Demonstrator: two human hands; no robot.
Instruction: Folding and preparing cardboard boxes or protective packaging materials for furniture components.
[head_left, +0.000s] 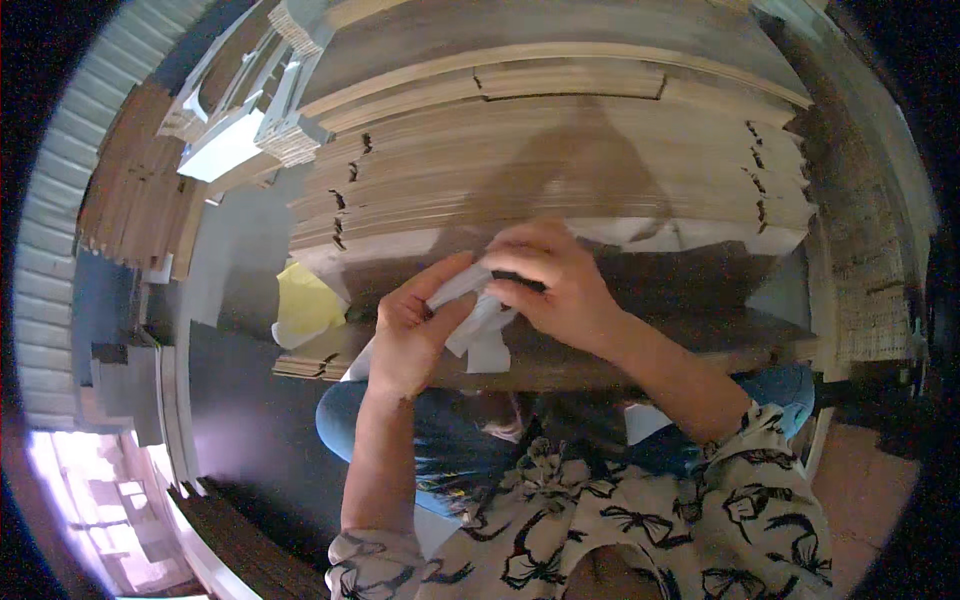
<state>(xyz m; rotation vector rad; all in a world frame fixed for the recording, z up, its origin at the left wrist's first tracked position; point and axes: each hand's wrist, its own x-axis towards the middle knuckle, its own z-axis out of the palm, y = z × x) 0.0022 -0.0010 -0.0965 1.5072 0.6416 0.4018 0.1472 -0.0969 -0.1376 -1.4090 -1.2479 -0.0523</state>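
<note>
Nearest the camera, a patterned blouse (700, 520) and blue trousers (450, 440) fill the lower frame, both forearms rising from them. Left hand (410, 335) is closed around the lower end of a white paper strip (478, 318), thumb pressed to its side. Right hand (555, 280) pinches the upper end of the same strip, fingers together on it. The strip sits between both hands, just above the near edge of a flat cardboard sheet (620, 350). Left of the hands lies a yellow sheet (305, 305). Beyond, a tall stack of flattened cardboard (560, 150) spans the far side; another stack (140, 190) stands far left.
</note>
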